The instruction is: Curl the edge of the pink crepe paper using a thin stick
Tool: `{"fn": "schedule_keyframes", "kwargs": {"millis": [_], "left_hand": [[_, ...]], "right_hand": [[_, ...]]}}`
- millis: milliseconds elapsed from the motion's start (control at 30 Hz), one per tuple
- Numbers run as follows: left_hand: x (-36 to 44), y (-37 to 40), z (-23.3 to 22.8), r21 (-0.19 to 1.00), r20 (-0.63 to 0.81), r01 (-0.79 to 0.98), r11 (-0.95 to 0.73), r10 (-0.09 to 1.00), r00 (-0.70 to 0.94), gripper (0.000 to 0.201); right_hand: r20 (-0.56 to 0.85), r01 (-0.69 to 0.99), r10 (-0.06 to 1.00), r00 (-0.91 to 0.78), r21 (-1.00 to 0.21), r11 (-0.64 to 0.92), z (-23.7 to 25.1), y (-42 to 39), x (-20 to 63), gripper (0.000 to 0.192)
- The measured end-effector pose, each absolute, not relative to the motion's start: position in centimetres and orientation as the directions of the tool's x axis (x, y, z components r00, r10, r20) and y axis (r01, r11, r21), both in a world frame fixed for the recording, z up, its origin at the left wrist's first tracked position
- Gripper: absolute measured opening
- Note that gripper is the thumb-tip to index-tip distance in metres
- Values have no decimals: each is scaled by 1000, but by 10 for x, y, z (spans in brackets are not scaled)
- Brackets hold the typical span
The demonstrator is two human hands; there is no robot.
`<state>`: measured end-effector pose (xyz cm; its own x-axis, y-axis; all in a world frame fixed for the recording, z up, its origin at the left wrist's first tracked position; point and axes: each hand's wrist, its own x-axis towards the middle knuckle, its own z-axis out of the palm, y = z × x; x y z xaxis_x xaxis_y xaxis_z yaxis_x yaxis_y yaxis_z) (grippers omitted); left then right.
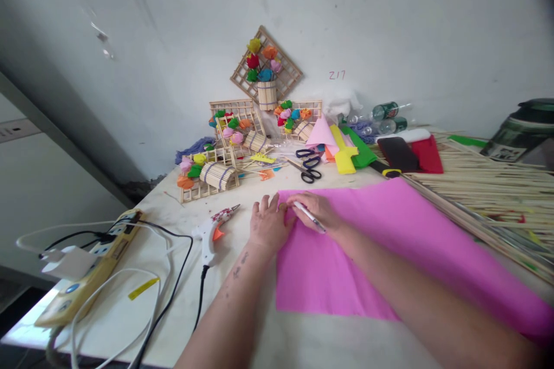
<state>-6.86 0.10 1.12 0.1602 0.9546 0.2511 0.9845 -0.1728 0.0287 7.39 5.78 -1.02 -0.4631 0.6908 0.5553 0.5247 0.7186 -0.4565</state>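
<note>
Pink paper sheet (389,253) lies flat on the table (173,311), long axis running right. The left hand (270,222) presses open on its near-left corner; the right hand (318,211), beside it, grips a pen (309,217).

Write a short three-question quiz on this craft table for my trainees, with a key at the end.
1. True or false: the right hand holds a white pen over the pink sheet.
2. What lies nearest the left hand, on its left side?
A. scissors
B. glue gun
C. bottle
3. Fill in: the black-handled scissors lie beyond the pink sheet, towards the ____.

Key
1. True; the pen tip is at the sheet's far left corner.
2. B; the glue gun lies on the table just left of that hand, its cord running towards the near edge.
3. Wall; they lie near the stick frames with paper flowers.
</note>
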Motion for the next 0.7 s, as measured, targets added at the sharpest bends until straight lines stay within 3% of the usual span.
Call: {"fn": "schedule_keyframes", "kwargs": {"millis": [233,367,533,700], "left_hand": [[-65,-1,14,-28,137,992,-126,982,129,57],[-67,-2,14,-70,105,989,-131,985,138,62],[-67,-3,17,-78,74,988,-131,988,137,67],[-65,-3,19,-81,42,988,-128,990,132,68]], "right_hand": [[405,366,885,-229,-807,464,-22,74,70,27],[325,308,924,-201,-875,375,-27,84,69,32],[181,257,948,-263,-933,250,-17,86,69,20],[173,278,933,-316,-923,266,-4,87,65,15]]}}
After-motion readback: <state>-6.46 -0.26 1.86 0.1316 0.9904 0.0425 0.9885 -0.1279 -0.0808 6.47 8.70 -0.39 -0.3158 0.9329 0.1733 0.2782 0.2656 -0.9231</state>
